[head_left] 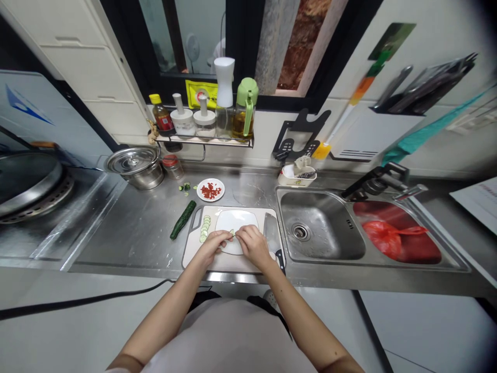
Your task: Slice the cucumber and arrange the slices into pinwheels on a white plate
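A white plate (236, 220) lies on a pale cutting board (190, 248) at the counter's front edge. My left hand (213, 245) and my right hand (253, 244) meet over the plate's near side. Their fingertips are pinched together on a small green cucumber slice (232, 232). A row of cucumber slices (204, 228) lies on the board, left of the plate. A cleaver (272, 233) rests flat on the board, right of the plate. A whole piece of cucumber (183, 219) lies on the steel counter, left of the board.
A small dish of red chilli pieces (210, 190) sits behind the board. A lidded steel pot (135, 166) stands at back left beside the stove (31, 191). A double sink (322, 230) is at right, with a red bag (388, 235) in its far basin. Bottles fill a wall shelf (202, 139).
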`<control>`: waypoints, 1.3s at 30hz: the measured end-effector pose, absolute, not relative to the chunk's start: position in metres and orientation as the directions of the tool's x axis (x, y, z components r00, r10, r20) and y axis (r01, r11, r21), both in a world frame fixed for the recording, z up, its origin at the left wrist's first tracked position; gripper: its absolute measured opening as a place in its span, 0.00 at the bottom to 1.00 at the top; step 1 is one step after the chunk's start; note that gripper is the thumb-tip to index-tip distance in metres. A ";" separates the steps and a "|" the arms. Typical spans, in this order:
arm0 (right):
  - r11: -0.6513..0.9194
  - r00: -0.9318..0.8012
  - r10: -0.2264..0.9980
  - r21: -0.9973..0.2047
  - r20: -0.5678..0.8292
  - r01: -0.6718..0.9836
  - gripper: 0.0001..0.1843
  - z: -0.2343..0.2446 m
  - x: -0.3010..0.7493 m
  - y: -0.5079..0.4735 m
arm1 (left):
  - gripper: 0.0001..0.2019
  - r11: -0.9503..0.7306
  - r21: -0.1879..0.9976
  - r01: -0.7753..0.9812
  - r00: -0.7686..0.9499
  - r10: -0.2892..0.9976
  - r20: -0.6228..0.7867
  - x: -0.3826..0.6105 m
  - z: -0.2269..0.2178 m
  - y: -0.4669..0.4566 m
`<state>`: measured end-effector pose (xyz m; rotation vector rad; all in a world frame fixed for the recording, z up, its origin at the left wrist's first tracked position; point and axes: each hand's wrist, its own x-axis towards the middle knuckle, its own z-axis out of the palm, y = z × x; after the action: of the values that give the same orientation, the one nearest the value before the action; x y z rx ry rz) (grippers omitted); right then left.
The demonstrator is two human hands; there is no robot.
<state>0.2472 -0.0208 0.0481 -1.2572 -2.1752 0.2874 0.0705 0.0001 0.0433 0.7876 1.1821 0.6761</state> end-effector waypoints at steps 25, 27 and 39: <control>0.343 -0.278 0.937 -0.718 0.213 0.605 0.10 0.042 0.247 -0.013 | 0.14 0.289 0.955 -0.068 0.177 0.946 -0.274 0.079 0.028 0.008; 0.316 -0.271 0.944 -0.745 0.186 0.587 0.09 0.039 0.247 -0.010 | 0.15 0.286 0.956 -0.070 0.179 0.946 -0.270 0.079 0.025 0.010; 0.102 -0.220 0.975 -0.922 0.019 0.374 0.07 0.020 0.251 0.009 | 0.17 0.279 0.958 -0.061 0.212 0.942 -0.261 0.082 0.006 0.023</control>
<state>0.2507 0.0091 0.0196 -1.3356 -1.6915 1.1058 0.0825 0.0228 0.0062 1.0322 1.1145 0.9044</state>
